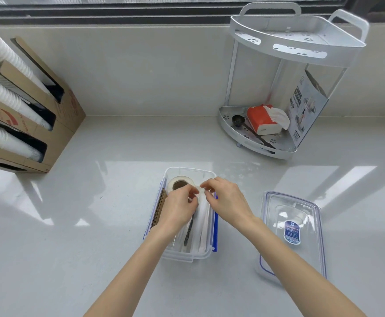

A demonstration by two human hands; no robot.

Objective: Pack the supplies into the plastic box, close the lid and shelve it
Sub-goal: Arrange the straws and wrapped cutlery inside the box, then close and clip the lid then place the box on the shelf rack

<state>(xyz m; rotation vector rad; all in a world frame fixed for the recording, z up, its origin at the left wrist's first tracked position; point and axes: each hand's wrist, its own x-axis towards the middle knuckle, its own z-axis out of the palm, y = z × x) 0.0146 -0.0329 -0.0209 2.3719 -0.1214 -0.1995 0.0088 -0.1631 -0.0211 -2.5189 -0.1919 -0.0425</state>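
Observation:
A clear plastic box (188,256) with blue side clips stands open on the counter in front of me. Inside it are a white roll (179,181) at the far end, a strip of brown cardboard (159,210) along the left wall, and several white wrapped utensils (201,225) with a dark one among them. My left hand (180,208) and my right hand (227,199) are both over the box, fingers pinching the top of the white wrapped bundle. The clear lid (293,234) with a blue label lies flat to the right of the box.
A white two-tier corner shelf (299,45) stands at the back right; its lower tier holds an orange tissue pack (261,118), a black scoop (237,121) and a printed carton (306,106). A cardboard holder (56,115) with white cup stacks sits at the left.

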